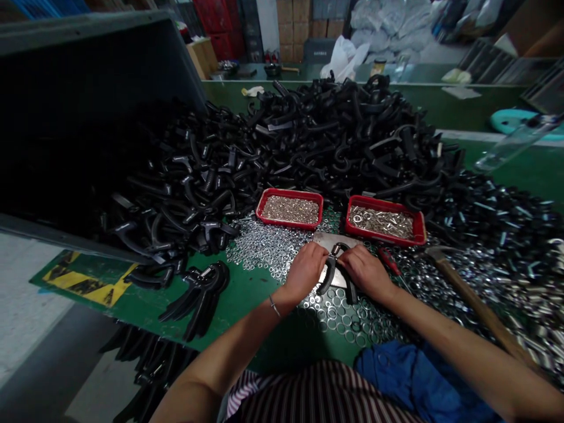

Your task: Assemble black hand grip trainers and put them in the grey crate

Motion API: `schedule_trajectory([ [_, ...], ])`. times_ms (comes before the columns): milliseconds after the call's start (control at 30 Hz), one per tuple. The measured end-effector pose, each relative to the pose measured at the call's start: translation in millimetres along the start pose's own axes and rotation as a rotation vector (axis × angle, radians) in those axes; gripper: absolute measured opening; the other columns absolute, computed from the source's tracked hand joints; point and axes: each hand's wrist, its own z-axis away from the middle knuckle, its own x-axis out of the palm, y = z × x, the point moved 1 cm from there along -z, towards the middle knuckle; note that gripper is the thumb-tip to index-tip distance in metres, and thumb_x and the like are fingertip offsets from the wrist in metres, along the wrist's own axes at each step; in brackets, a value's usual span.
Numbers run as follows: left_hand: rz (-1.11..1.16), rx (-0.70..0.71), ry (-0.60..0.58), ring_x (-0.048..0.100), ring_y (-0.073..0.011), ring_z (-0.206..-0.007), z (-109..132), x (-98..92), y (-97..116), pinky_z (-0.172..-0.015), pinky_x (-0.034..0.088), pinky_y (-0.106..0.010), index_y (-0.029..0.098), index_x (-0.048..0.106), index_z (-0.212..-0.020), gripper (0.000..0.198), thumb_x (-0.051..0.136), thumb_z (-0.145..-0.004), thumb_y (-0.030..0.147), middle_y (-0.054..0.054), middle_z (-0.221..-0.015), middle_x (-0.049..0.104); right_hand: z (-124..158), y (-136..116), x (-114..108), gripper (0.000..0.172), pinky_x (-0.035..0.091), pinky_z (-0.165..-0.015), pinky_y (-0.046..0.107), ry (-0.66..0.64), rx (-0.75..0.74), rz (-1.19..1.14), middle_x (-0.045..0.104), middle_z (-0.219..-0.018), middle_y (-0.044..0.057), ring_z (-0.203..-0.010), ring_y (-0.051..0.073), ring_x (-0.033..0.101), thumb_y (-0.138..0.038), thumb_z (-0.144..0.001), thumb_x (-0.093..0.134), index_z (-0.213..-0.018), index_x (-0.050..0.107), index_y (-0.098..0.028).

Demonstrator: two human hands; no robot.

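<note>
Both hands meet over a small metal plate (325,237) on the green table. My left hand (307,265) pinches the left side of a black forked handle (326,277) near its top, where a short metal piece shows. My right hand (365,271) has its fingers closed on the right side of the same handle. Its two legs point down toward me. What the fingertips press on is partly hidden. Loose metal rings (346,320) lie just below the hands, and small washers (259,249) spread to the left.
Beyond the hands stand a red tray of small metal parts (288,224) and a second red tray (385,236). A red screwdriver (388,258) and a hammer (473,296) lie at right. Black handles (317,135) pile up behind; a grey bin (180,53) tips in from the left.
</note>
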Motion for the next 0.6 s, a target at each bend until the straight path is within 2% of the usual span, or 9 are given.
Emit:
schedule_trajectory([
  [233,0.043,-0.020,0.029,0.056,-0.0208,-0.097,-1.3,1.8,-0.4,-0.091,0.047,-0.035,0.019,0.058,-0.101,0.011,0.048,-0.100,0.023,-0.006,-0.099,0.059,-1.5,1.3,-3.6,0.024,0.049,-0.074,0.035,-0.061,-0.066,0.059,0.062,-0.085,0.011,-0.086,0.024,0.056,-0.028,-0.102,0.044,-0.089,0.061,-0.016],
  [400,0.057,-0.007,0.063,0.057,-0.0207,-0.095,-1.7,-4.7,-1.4,-0.090,0.047,-0.035,0.019,0.060,-0.096,0.011,0.052,-0.098,0.025,-0.005,-0.096,0.061,-2.4,-1.6,-7.0,0.025,0.050,-0.075,0.037,-0.088,-0.083,0.043,0.063,-0.088,0.011,-0.087,0.025,0.056,-0.027,-0.103,0.042,-0.090,0.061,-0.016],
  [500,0.065,-0.023,0.136,0.059,-0.0211,-0.094,-0.1,-12.8,0.7,-0.090,0.047,-0.036,0.019,0.062,-0.096,0.013,0.054,-0.098,0.029,-0.005,-0.094,0.063,-4.7,-0.4,-9.7,0.022,0.050,-0.077,0.038,-0.099,-0.060,-0.042,0.063,-0.090,0.011,-0.089,0.025,0.057,-0.028,-0.102,0.043,-0.092,0.061,-0.018],
  [600,0.170,-0.051,0.176,0.060,-0.0197,-0.093,1.7,-20.5,5.3,-0.088,0.047,-0.034,0.018,0.064,-0.095,0.010,0.057,-0.096,0.025,-0.004,-0.094,0.065,-6.3,2.2,-13.4,0.019,0.051,-0.079,0.038,-0.065,0.021,-0.252,0.063,-0.089,0.009,-0.088,0.024,0.058,-0.031,-0.100,0.049,-0.089,0.059,-0.021],
])
